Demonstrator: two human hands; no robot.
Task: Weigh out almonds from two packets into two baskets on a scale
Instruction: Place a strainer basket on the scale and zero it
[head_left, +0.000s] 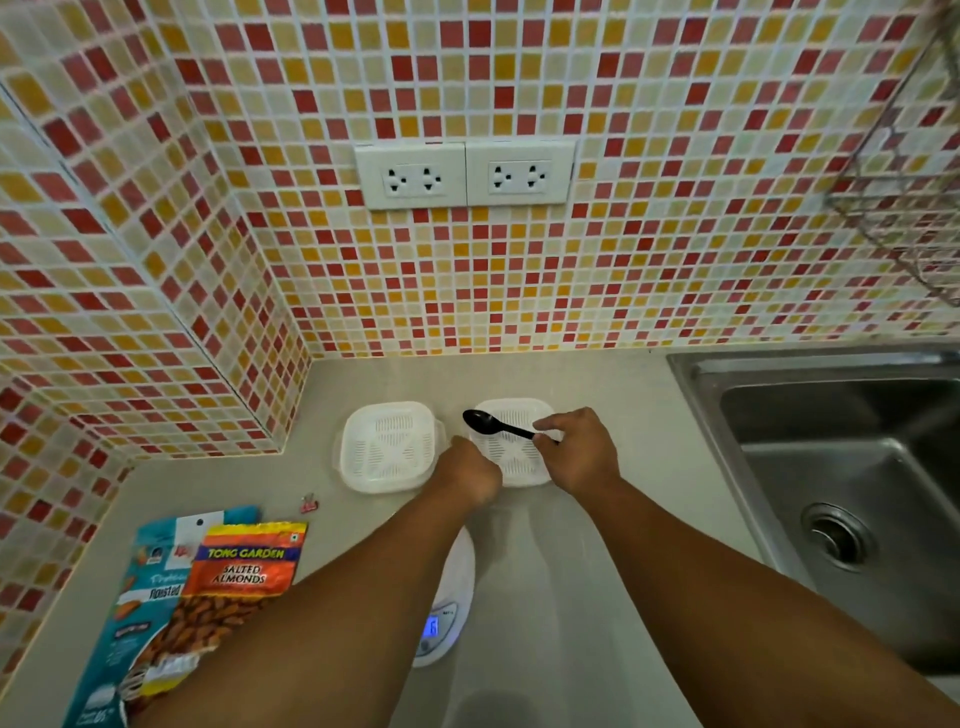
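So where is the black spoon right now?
The black spoon is pinched in the right hand, over the right-hand basket, at the counter's back.

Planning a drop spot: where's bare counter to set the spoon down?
Free: counter between right basket and sink; strip behind both baskets along the wall. Crowded: front left, with overlapping almond packets, a clip, left basket and the scale under the forearms.

Home kitchen: sink, tiled wall.
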